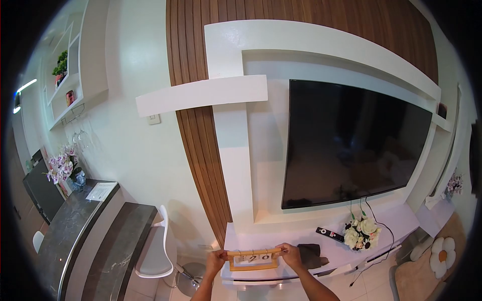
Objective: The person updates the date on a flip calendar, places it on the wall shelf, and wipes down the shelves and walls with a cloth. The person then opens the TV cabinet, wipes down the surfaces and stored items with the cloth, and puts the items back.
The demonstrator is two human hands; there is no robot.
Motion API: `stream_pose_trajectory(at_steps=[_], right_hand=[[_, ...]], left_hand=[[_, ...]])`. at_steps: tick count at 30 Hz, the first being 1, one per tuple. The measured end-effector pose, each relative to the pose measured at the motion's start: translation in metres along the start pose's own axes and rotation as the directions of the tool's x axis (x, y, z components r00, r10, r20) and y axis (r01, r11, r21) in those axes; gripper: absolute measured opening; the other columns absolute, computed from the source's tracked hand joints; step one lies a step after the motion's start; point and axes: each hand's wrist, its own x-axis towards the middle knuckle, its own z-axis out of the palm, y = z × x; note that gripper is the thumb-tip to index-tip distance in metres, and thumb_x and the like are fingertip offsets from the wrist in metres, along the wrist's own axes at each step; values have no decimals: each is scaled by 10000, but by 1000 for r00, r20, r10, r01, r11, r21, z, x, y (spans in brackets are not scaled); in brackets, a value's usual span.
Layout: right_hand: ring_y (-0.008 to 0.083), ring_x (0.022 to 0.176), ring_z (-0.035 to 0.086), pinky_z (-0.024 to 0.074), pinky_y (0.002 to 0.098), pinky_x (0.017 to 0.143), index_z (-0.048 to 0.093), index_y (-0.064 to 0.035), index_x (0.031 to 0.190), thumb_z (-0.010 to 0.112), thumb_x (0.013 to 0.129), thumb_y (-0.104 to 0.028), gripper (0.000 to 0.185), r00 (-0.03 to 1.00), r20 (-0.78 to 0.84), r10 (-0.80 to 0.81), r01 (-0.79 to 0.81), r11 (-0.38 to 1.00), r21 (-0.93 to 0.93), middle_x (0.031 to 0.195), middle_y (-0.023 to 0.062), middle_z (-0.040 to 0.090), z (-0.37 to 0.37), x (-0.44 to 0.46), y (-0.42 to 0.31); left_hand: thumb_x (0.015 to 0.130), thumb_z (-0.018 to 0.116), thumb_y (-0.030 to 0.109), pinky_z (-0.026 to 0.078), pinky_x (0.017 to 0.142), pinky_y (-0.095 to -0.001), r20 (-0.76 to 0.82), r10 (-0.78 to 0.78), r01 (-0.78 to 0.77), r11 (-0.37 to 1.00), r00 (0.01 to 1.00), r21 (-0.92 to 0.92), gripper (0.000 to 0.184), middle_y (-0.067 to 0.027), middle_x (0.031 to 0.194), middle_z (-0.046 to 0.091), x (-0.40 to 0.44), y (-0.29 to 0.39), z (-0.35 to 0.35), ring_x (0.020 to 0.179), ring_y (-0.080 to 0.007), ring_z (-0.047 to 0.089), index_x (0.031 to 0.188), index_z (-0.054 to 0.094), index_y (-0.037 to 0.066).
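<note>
A small wooden flip calendar with white number cards hanging on rings is at the left end of the white TV console. My left hand grips the left end of its wooden frame, fingers closed. At the opposite end, my right hand pinches the upper right corner of the frame. Whether the calendar's base rests on the console or is just above it, I cannot tell. A dark folded cloth lies beside my right hand.
On the console are a remote and white flowers, with a black cable hanging over the front edge. A large TV is mounted above. Left stand a white bar stool and a dark marble counter.
</note>
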Motion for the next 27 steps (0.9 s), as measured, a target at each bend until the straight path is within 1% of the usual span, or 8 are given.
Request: stream_pose_trajectory(at_steps=[1, 3, 5, 8, 12, 14, 17, 27], right_hand=[[106, 698, 629, 502, 237, 667, 670, -36, 929, 695, 719, 8, 216, 1000, 6, -4, 4, 1000, 1, 793, 51, 679, -6, 1, -18], [79, 700, 600, 496, 226, 679, 671, -41, 947, 707, 710, 13, 246, 996, 1, -92, 92, 991, 102, 788, 13, 660, -19, 3, -56], [69, 703, 574, 482, 208, 683, 672, -37, 960, 700, 708, 26, 262, 992, 15, -123, 119, 982, 145, 784, 16, 644, -34, 4, -97], [65, 737, 560, 477, 209, 712, 662, -25, 995, 715, 700, 43, 307, 963, -53, -263, 269, 940, 212, 821, 8, 630, -47, 7, -137], [77, 770, 562, 483, 214, 747, 636, 7, 1042, 719, 716, 42, 339, 963, -102, -250, 270, 890, 367, 888, 26, 627, -61, 4, -174], [82, 772, 562, 484, 215, 752, 633, 16, 1040, 711, 724, 48, 327, 969, -107, -224, 249, 868, 430, 897, 32, 619, -66, 1, -190], [92, 793, 561, 486, 211, 762, 622, 39, 1043, 692, 743, 56, 308, 961, -126, -246, 275, 824, 495, 914, 44, 589, -67, 1, -194], [96, 792, 557, 481, 211, 755, 622, 55, 957, 693, 756, 32, 214, 949, -108, -296, 310, 818, 484, 887, 37, 559, -83, -12, -216]], left_hand=[[670, 725, 21, 477, 555, -282, 9, 3, -3, 998, 1000, 55, 192, -109, 674, 663, 4, 16, -14, 594, -126, 622, 858, 688, 26], [677, 723, -5, 455, 543, -256, -4, 4, -4, 1000, 1000, 5, 164, -66, 639, 646, 14, 16, -28, 608, -84, 600, 834, 678, 12], [712, 713, -18, 459, 562, -228, -31, 75, -80, 967, 997, -243, 132, -21, 645, 630, 20, 43, -48, 613, -62, 576, 832, 661, -13], [754, 698, -10, 472, 604, -217, -71, 69, -90, 931, 995, -354, 149, -4, 699, 633, 14, 109, -75, 624, -62, 570, 890, 640, -29], [784, 682, 7, 480, 664, -220, -125, 107, -144, 930, 986, -339, 193, -18, 779, 635, 5, 148, -90, 702, -73, 579, 960, 609, -29], [806, 664, 23, 470, 705, -221, -104, 75, -123, 775, 992, -620, 198, -15, 829, 626, 1, 166, -92, 796, -76, 575, 986, 592, -16], [795, 665, 22, 472, 757, -235, -164, 100, -180, 779, 981, -601, 213, -17, 841, 613, -1, 168, -90, 801, -84, 561, 988, 575, 25], [795, 657, 9, 466, 742, -222, -196, 121, -217, 764, 973, -608, 213, -3, 822, 578, -11, 199, -99, 796, -79, 548, 991, 573, 15]])
